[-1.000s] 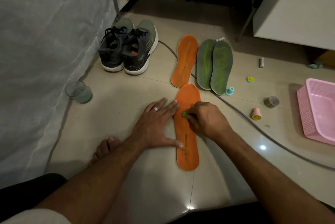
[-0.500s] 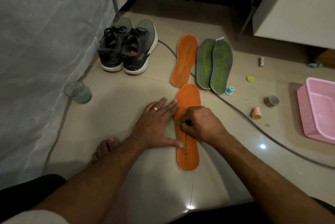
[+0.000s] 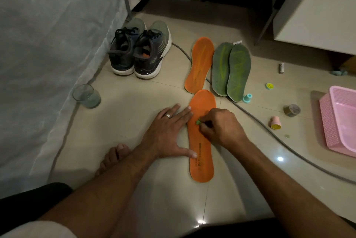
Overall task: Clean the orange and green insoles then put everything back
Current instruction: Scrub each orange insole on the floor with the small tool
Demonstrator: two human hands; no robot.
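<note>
1. The right hand [image 3: 221, 128], near the middle of the frame, has its fingers curled in a pinch on a small green scrap [image 3: 198, 122], pressed against the near orange insole [image 3: 201, 153].
2. The left hand [image 3: 169, 133] lies flat with fingers straight and spread; the fingertips and thumb rest on the left edge of that insole, and a plain metal ring [image 3: 168, 116] sits on one finger.
3. The near orange insole is a long, smooth foam shape lying lengthways on the glossy beige tile floor [image 3: 134, 189]. Dark lettering runs along its heel half, too small to read.
4. Just above it, a second orange insole [image 3: 200, 64] lies slightly tilted, with faint yellowish streaks.
5. To its right, two green insoles [image 3: 231, 70] lie side by side, overlapping, dull green with bright yellow-green scribbled lines.
6. A grey cable [image 3: 289, 147] snakes across the tiles under the far insoles.
7. Upper left of centre stands a pair of dark laced sneakers [image 3: 140, 52] with pale green toes and white soles.
8. A clear drinking glass [image 3: 86, 96] stands at the left beside a grey cloth drape [image 3: 48, 45].
9. At the right edge is a pink plastic basket [image 3: 339, 120] with woven-textured walls; small stamps, one pink with a smiley face [image 3: 275, 123], lie near it.
</note>
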